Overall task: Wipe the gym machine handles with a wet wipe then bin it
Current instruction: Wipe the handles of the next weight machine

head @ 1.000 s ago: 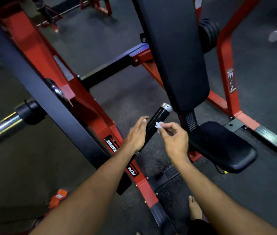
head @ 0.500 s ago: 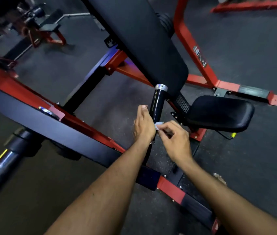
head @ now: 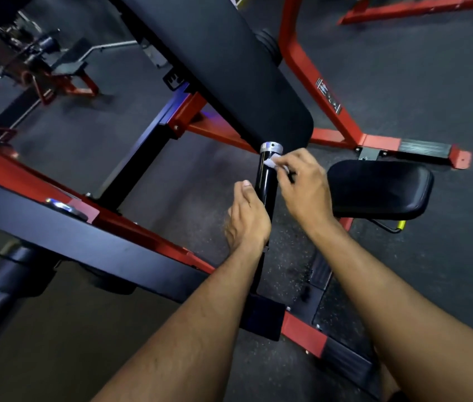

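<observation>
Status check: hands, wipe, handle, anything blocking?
Right hand pinches wet wipe against handle near its silver end cap. Left hand steadies handle lower down. Nothing blocking; no bin in view.

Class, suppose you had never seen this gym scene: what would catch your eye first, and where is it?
Two bare hands meet at centre: the right hand pinches a white wipe against the black handle near its silver cap, and the left hand steadies it lower down. Behind slants the long black backrest.
</observation>
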Action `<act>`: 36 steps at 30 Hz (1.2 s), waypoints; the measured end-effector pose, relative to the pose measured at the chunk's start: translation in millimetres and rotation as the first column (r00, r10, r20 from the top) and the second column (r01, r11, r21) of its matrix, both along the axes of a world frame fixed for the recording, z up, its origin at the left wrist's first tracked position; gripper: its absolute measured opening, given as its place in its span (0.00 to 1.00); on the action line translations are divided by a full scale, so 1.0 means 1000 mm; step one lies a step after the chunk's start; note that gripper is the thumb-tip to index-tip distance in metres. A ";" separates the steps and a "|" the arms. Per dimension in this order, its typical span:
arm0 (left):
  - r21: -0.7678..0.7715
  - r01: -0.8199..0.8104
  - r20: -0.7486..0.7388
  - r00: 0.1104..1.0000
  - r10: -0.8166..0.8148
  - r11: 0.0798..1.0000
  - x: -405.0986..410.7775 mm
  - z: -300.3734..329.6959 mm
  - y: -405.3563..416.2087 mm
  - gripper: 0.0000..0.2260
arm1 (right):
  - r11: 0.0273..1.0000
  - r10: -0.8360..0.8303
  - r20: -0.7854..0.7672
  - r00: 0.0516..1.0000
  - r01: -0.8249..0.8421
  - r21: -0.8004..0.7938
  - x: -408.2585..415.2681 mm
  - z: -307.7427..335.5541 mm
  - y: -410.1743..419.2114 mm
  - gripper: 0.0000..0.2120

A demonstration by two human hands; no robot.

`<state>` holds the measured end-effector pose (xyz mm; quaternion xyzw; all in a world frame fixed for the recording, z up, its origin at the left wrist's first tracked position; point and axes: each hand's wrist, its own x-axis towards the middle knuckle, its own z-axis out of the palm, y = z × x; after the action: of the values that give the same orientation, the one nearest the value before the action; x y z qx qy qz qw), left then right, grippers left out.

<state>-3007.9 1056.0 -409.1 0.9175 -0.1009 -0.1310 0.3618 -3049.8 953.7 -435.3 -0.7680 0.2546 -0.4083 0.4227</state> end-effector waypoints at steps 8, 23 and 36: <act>-0.065 0.052 -0.037 0.998 -0.054 0.997 -0.002 0.007 0.002 0.19 | 0.995 0.095 0.035 0.995 -0.096 0.021 -0.044 -0.018 0.056 0.09; -0.028 0.069 -0.010 0.998 -0.070 0.997 -0.002 0.006 0.000 0.19 | 0.973 -0.053 0.025 0.998 0.046 0.225 -0.023 -0.008 0.043 0.07; 0.003 0.075 0.007 0.997 -0.075 0.997 -0.001 0.004 -0.001 0.18 | 0.998 -0.065 0.038 0.997 0.064 0.030 0.010 0.005 -0.002 0.05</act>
<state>-3009.2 1055.5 -405.6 0.9140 -0.1364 -0.1413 0.3550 -3039.7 951.3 -430.2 -0.7452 0.2769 -0.4326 0.4253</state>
